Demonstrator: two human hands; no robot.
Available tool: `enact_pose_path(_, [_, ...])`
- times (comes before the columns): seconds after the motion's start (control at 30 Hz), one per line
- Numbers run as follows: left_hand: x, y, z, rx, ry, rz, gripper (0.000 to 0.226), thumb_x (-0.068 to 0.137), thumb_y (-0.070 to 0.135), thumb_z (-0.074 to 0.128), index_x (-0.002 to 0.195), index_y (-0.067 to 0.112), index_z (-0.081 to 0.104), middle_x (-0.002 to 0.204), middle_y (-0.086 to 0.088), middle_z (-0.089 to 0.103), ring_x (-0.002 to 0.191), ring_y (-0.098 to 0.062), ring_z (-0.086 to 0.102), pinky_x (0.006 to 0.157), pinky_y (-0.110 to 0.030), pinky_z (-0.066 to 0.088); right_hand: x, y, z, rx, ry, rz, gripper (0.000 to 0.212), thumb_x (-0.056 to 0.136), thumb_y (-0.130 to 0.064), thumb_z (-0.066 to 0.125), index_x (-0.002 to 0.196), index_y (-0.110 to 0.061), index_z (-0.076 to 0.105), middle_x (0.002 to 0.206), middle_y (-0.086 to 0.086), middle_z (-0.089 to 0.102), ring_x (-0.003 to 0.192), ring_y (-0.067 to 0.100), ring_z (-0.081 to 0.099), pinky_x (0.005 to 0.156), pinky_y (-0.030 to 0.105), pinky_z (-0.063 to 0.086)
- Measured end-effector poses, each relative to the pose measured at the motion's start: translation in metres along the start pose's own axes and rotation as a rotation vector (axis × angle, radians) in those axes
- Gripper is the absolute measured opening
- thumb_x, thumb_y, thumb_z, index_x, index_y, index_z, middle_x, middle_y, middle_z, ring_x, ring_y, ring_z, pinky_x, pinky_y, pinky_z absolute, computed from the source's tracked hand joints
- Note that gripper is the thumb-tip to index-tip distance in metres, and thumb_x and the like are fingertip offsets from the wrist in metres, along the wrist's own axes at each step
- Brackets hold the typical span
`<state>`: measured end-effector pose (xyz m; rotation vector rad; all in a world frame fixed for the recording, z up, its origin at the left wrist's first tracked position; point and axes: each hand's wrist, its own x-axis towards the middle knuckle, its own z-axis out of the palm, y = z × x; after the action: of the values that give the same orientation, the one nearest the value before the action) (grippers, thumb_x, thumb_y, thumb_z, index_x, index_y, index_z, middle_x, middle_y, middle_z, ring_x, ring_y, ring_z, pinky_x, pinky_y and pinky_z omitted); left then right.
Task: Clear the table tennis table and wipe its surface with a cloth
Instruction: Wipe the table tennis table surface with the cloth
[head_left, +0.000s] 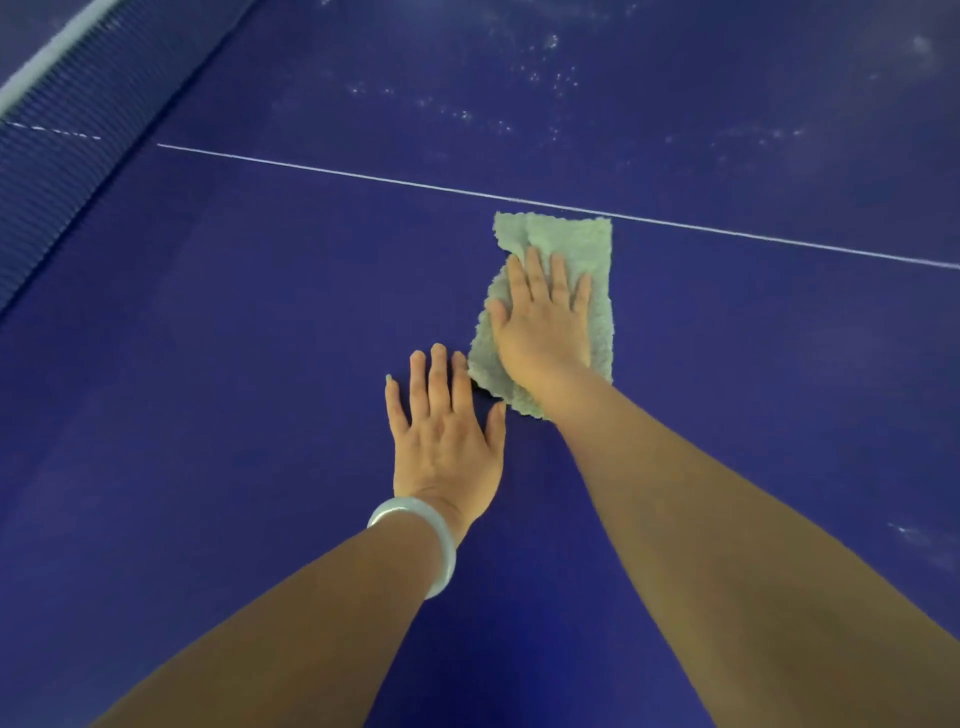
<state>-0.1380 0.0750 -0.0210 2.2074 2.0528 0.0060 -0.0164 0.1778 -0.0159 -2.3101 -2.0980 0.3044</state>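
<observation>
Right hand: the right hand (540, 322) was laid flat, palm down, on the cloth (569, 241), with the fingers straight, slightly spread and pointed at the white line (363, 174); nothing was gripped.
Left hand: the left hand (447, 431) was pressed flat on the bare table (208, 364), with the fingers straight and spread wide, just beside the cloth's near corner; a pale bracelet (421, 540) was worn on its wrist.
Cloth position: the pale green cloth was spread on the table, on the person's side of the white line.
Cloth axis: its long axis was set crosswise to the white line, with the far short edge just beside that line.
Surroundings: a net (62, 156) was stretched at the table's left, well apart from the cloth; pale specks (545, 78) were scattered beyond the line.
</observation>
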Motion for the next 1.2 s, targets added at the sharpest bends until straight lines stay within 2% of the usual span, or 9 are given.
enact_pose_path(0.27, [-0.002,0.001,-0.003,-0.003,-0.023,-0.010,0.071,0.100,0.054,0.010,0.158,0.013,0.005,0.166,-0.006,0.000,0.153,-0.024,-0.007,0.123,-0.051,-0.003,-0.058,0.139,-0.015,0.062,0.088,0.659,0.065,0.103,-0.046,0.013,0.159,-0.015,0.002,0.167,0.007,-0.003,0.153,0.033,-0.004,0.120,0.059,0.000])
enact_pose_path(0.33, [-0.002,0.002,-0.002,-0.002,-0.016,-0.009,0.071,0.100,0.054,0.012,0.158,0.013,0.006,0.166,-0.006,0.000,0.153,-0.025,-0.006,0.123,-0.051,-0.003,-0.079,0.104,-0.006,0.056,0.092,0.626,0.065,0.104,-0.044,0.013,0.159,-0.011,0.002,0.167,0.011,-0.003,0.152,0.035,-0.003,0.120,0.060,0.000])
enact_pose_path(0.5, [-0.003,0.001,-0.001,-0.016,-0.010,-0.011,0.070,0.101,0.053,0.014,0.158,0.012,0.008,0.166,-0.007,0.001,0.153,-0.025,-0.005,0.123,-0.051,-0.003,-0.178,0.055,0.015,0.011,0.028,0.070,0.063,0.104,-0.045,0.014,0.159,-0.018,-0.001,0.166,0.004,-0.009,0.153,0.027,-0.011,0.123,0.053,-0.004])
enact_pose_path(0.63, [-0.004,0.000,-0.002,-0.008,0.000,-0.005,0.069,0.102,0.052,0.015,0.157,0.011,0.010,0.166,-0.008,0.005,0.153,-0.027,-0.002,0.123,-0.052,0.000,-0.198,0.152,0.006,-0.001,0.077,0.453,0.064,0.102,-0.046,0.012,0.159,-0.019,0.001,0.167,0.005,-0.002,0.153,0.028,-0.004,0.122,0.054,-0.002])
enact_pose_path(0.73, [-0.005,0.001,-0.003,-0.007,-0.002,-0.011,0.067,0.102,0.050,0.015,0.157,0.011,0.010,0.166,-0.009,0.005,0.153,-0.027,-0.001,0.123,-0.052,0.000,-0.201,0.155,0.006,0.049,0.088,0.726,0.065,0.103,-0.045,0.012,0.159,-0.014,0.001,0.167,0.007,-0.004,0.153,0.030,-0.006,0.121,0.057,-0.001])
enact_pose_path(0.8, [-0.004,0.001,-0.004,-0.026,0.003,-0.012,0.065,0.103,0.047,0.016,0.157,0.011,0.012,0.166,-0.008,0.006,0.153,-0.027,-0.001,0.123,-0.051,0.000,-0.191,0.102,0.014,0.072,0.105,0.683,0.065,0.104,-0.043,0.016,0.159,-0.011,0.001,0.166,0.011,-0.005,0.153,0.034,-0.006,0.120,0.058,-0.002])
enact_pose_path(0.93, [-0.003,-0.001,-0.003,-0.048,0.010,-0.001,0.063,0.104,0.045,0.018,0.157,0.011,0.014,0.165,-0.008,0.008,0.153,-0.026,0.000,0.123,-0.050,-0.001,-0.205,0.004,0.030,0.052,0.086,0.260,0.064,0.105,-0.044,0.013,0.158,-0.013,-0.003,0.165,0.010,-0.011,0.152,0.032,-0.012,0.121,0.057,-0.005])
enact_pose_path(1.03, [-0.004,-0.001,-0.002,-0.056,0.015,0.005,0.064,0.104,0.045,0.018,0.157,0.011,0.013,0.166,-0.008,0.007,0.153,-0.026,-0.001,0.123,-0.050,-0.001,-0.253,0.015,0.034,0.027,0.034,0.069,0.062,0.105,-0.044,0.012,0.159,-0.015,0.004,0.167,0.006,-0.006,0.153,0.027,-0.010,0.123,0.054,0.000])
enact_pose_path(1.2, [-0.005,-0.003,-0.001,-0.079,0.020,0.015,0.063,0.104,0.046,0.020,0.157,0.011,0.014,0.165,-0.009,0.007,0.153,-0.027,0.000,0.123,-0.051,-0.001,-0.262,0.141,0.019,0.032,0.077,0.477,0.067,0.099,-0.048,0.009,0.159,-0.021,0.006,0.167,0.002,0.001,0.154,0.025,-0.001,0.123,0.052,-0.001])
